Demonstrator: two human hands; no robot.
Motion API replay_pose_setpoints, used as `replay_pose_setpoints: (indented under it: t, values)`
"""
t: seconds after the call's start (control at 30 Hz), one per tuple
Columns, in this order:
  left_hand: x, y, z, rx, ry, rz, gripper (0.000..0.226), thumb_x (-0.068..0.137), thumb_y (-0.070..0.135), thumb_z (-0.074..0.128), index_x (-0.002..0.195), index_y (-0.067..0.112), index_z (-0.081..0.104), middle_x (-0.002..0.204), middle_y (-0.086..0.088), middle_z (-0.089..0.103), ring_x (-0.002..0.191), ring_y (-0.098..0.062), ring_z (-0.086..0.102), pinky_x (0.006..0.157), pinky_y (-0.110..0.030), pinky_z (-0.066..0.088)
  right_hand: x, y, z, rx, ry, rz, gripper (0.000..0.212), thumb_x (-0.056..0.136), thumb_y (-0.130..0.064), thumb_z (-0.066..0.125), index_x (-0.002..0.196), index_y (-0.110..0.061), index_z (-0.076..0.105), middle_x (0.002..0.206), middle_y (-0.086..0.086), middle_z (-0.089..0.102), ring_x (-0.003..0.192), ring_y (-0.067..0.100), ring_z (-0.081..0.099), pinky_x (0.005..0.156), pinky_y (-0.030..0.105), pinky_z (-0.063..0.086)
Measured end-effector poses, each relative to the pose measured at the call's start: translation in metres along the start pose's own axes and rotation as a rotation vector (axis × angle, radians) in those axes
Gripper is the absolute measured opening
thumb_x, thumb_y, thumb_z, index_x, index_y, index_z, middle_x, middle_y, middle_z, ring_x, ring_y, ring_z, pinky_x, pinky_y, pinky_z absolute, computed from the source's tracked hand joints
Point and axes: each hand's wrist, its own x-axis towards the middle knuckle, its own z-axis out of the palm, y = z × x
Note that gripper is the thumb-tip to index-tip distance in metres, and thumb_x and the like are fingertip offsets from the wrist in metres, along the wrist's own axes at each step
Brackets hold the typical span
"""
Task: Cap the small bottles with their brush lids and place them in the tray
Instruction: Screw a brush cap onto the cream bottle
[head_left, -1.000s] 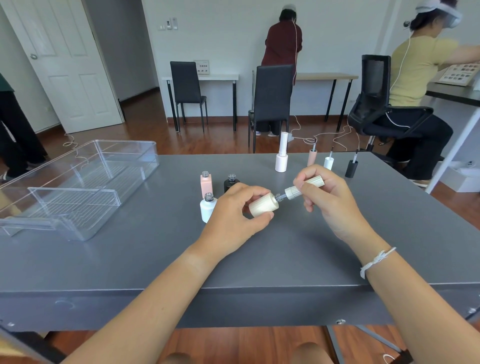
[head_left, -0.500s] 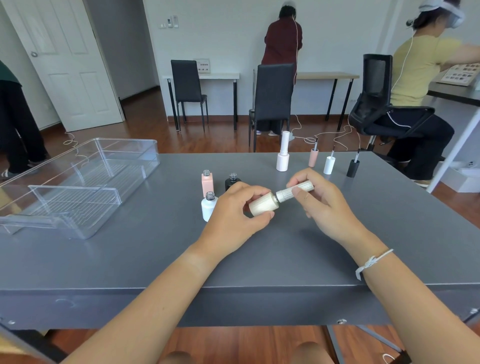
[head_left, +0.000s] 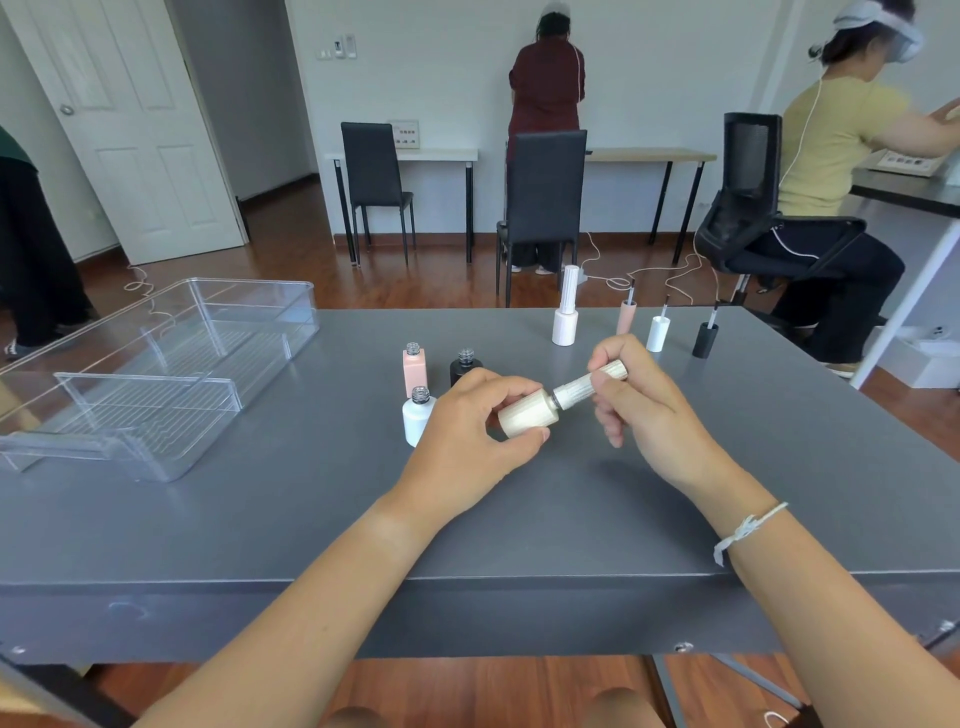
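Grey table (head_left: 519, 525) carries everything. Clear tray (head_left: 156, 374) sits well to the left of the fingers. Left hand (head_left: 467, 447) has its fingers clamped on a cream bottle (head_left: 527, 415), tilted above the tabletop. Right hand (head_left: 649, 410) pinches the ribbed brush lid (head_left: 589, 384) seated at the bottle's neck. Three open bottles, pink (head_left: 414, 371), black (head_left: 464, 366) and white (head_left: 417, 415), stand just left of the left fingers. Beyond the right fingers stand a capped white bottle (head_left: 565, 325) and three upturned lids (head_left: 657, 332).
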Motion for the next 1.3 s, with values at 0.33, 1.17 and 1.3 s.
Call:
replay_pose_setpoints:
  t: [0.33,1.17,1.3]
  values:
    - [-0.0006,-0.0007,0.0003,0.021,-0.006,0.004,0.029,0.073,0.015,0.072,0.098,0.029,0.066,0.087,0.013,0.051,0.079,-0.001,0.052,0.081,-0.021,0.048,-0.0014,-0.0022,0.0022,-0.092,0.055,-0.042,0.021,0.087,-0.049,0.049,0.080,-0.029,0.049,0.053,-0.016,0.041,0.047,0.004,0.032,0.048,0.017,0.031]
    - [-0.0011,-0.0029,0.0003,0.024,0.000,-0.001,0.030,0.073,0.016,0.072,0.098,0.031,0.065,0.089,0.014,0.052,0.080,0.000,0.052,0.082,-0.020,0.047,-0.0029,0.0018,-0.0026,-0.143,0.134,-0.081,0.033,0.091,-0.034,0.051,0.072,-0.007,0.048,0.053,-0.002,0.035,0.050,0.012,0.027,0.049,0.024,0.025]
    - [-0.0019,-0.0016,0.0001,0.018,-0.004,-0.009,0.030,0.073,0.017,0.072,0.097,0.033,0.065,0.088,0.013,0.052,0.080,-0.003,0.053,0.085,-0.027,0.049,-0.0037,-0.0008,-0.0028,-0.121,0.127,-0.078,0.026,0.086,-0.041,0.051,0.078,-0.016,0.052,0.058,0.000,0.038,0.055,0.013,0.032,0.049,0.019,0.029]
